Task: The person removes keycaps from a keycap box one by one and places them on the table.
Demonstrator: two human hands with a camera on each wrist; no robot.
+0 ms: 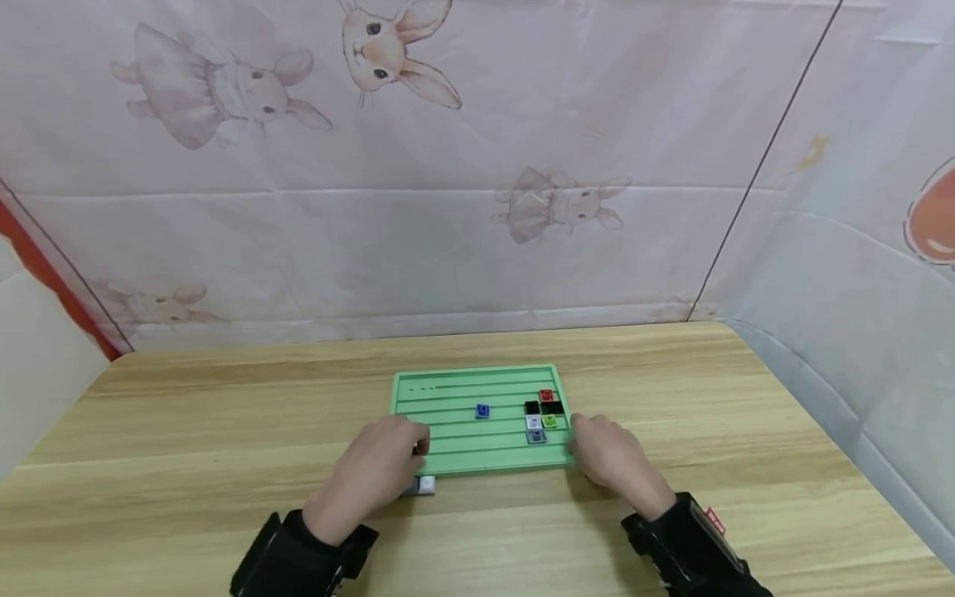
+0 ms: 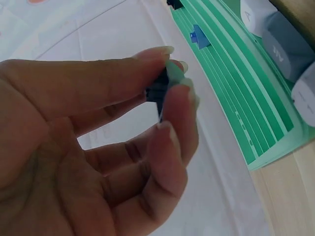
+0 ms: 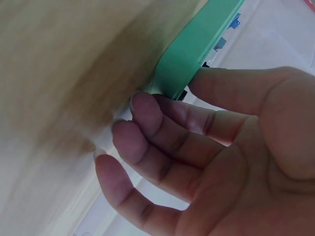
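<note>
A green ridged tray [image 1: 455, 441] lies on the table between the two hands. My left hand [image 1: 380, 456], over its left edge, pinches a small keycap [image 2: 157, 92] between thumb and fingertips; it has a dark hollow underside and a pale green side, partly hidden by the fingers. At the tray's right edge, my right hand [image 1: 608, 452] holds the rim near the front corner with thumb and index finger, the other fingers loosely bent. On the tray sit a blue keycap [image 1: 482, 411] and, at right, a cluster including a red keycap [image 1: 546, 395] and a lime green keycap [image 1: 549, 421].
By the tray's front left corner, a white keycap [image 1: 427, 485] and a grey keycap [image 2: 285, 45] stand on the wooden table [image 1: 224, 414]. Behind the table hangs a pale curtain [image 1: 373, 257] printed with rabbits, and further cloth [image 1: 843, 315] closes off the right side.
</note>
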